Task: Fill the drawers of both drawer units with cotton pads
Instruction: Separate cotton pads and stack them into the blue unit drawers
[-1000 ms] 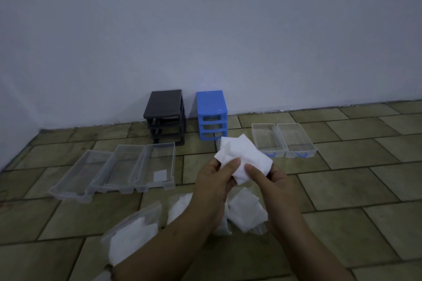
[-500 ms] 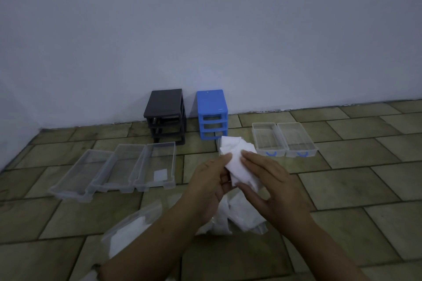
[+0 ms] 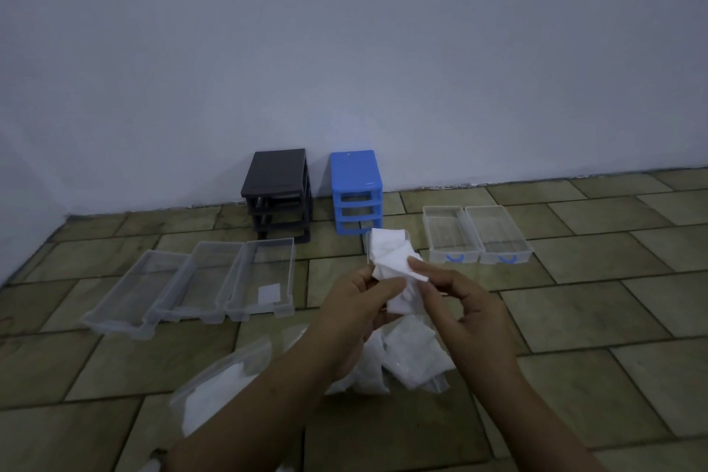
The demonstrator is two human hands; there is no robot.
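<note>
Both my hands hold a bunch of white cotton pads (image 3: pixel 392 261) above the floor. My left hand (image 3: pixel 354 308) grips the bunch from the left, my right hand (image 3: pixel 458 301) pinches its right side. A black drawer unit (image 3: pixel 277 193) and a blue drawer unit (image 3: pixel 356 190) stand empty against the wall. Three clear drawers (image 3: pixel 199 280) lie left on the floor; the right one holds a single white pad (image 3: pixel 269 294). Two clear drawers with blue handles (image 3: pixel 477 234) lie to the right. A third clear drawer (image 3: pixel 368 241) is mostly hidden behind the pads.
Clear plastic bags of cotton pads (image 3: pixel 406 356) lie on the tiled floor under my hands, another bag (image 3: pixel 222 391) lies at the lower left. The white wall closes off the back and the left corner.
The bunch of pads has been folded narrower between my hands. My right hand has shifted from lying over it to pinching its right side.
</note>
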